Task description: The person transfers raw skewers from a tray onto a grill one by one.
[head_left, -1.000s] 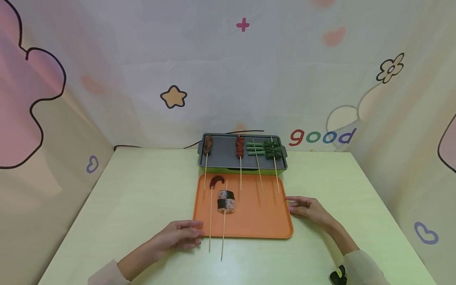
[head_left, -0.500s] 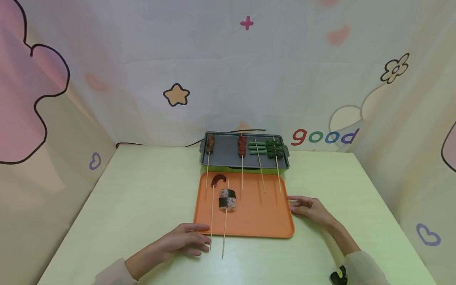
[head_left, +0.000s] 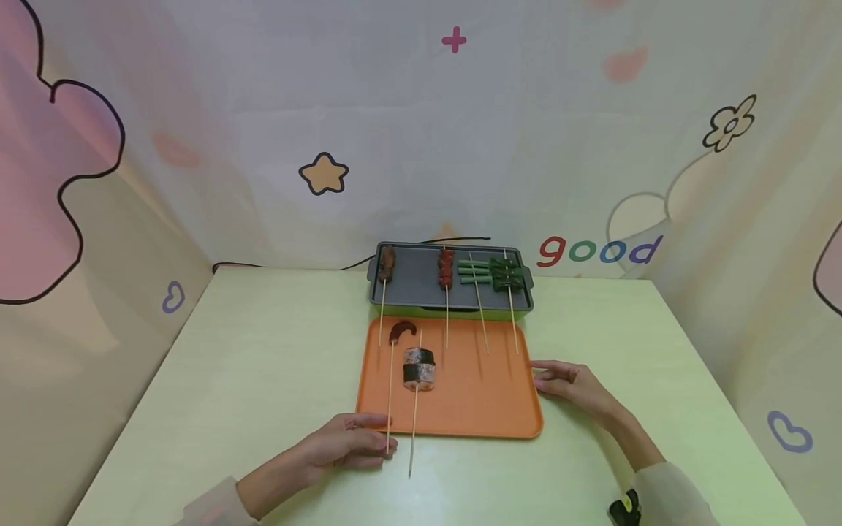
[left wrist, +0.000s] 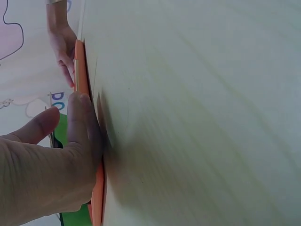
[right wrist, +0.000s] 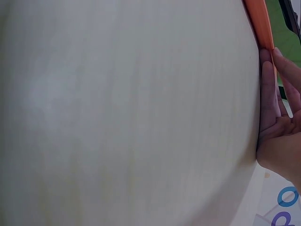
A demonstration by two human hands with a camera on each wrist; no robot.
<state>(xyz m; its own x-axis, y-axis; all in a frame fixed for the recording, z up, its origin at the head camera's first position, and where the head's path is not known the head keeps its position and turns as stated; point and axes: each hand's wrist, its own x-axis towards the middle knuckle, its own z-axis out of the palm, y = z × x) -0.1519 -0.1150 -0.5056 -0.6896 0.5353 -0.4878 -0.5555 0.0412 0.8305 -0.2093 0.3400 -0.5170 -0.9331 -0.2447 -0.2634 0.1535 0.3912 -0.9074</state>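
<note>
Orange tray [head_left: 473, 409] between both hands

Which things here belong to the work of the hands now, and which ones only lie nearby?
In use:
- left hand, at the stick end of the dark sausage skewer
- right hand, resting at the edge of the orange tray

Lying nearby:
- wrapped roll skewer
- grill pan holding four skewers
- green table

Lighting was bright, soft and even, with no glare. The head view was sharp at centre, with wide-angle bowing at the edges. Both wrist views were blurred and close; the pale green wooden table [left wrist: 197, 113] filled them, with a soft shadow beside the left hand [left wrist: 42, 169].
</note>
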